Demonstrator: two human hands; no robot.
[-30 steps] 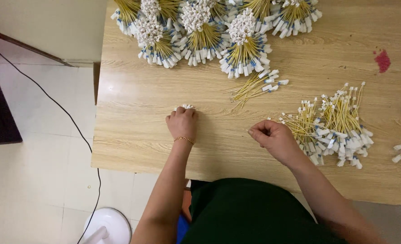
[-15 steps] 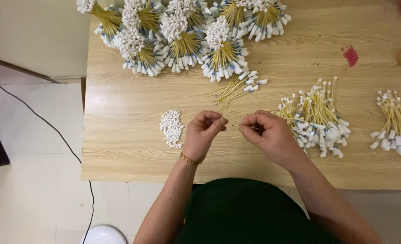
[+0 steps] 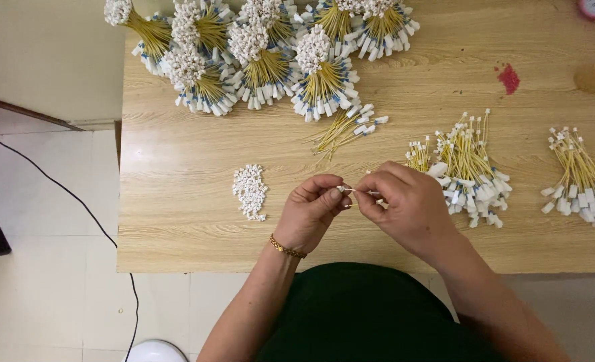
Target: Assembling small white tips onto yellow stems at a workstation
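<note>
Wooden table (image 3: 176,201), pale grain, white tiled floor (image 3: 42,295) at left. Two hands at lower centre: left hand (image 3: 311,214) and right hand (image 3: 404,208), fingers pinched shut on one thin wire (image 3: 358,192), long axis lying left to right. One small heap of white connectors (image 3: 250,191) left of them; two loose yellow wire piles (image 3: 468,167) at right; several tied bundles (image 3: 264,53) along the top.

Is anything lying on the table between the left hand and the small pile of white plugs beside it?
Nothing visible: only bare wooden table separates the left hand from the pile of white plugs.
</note>
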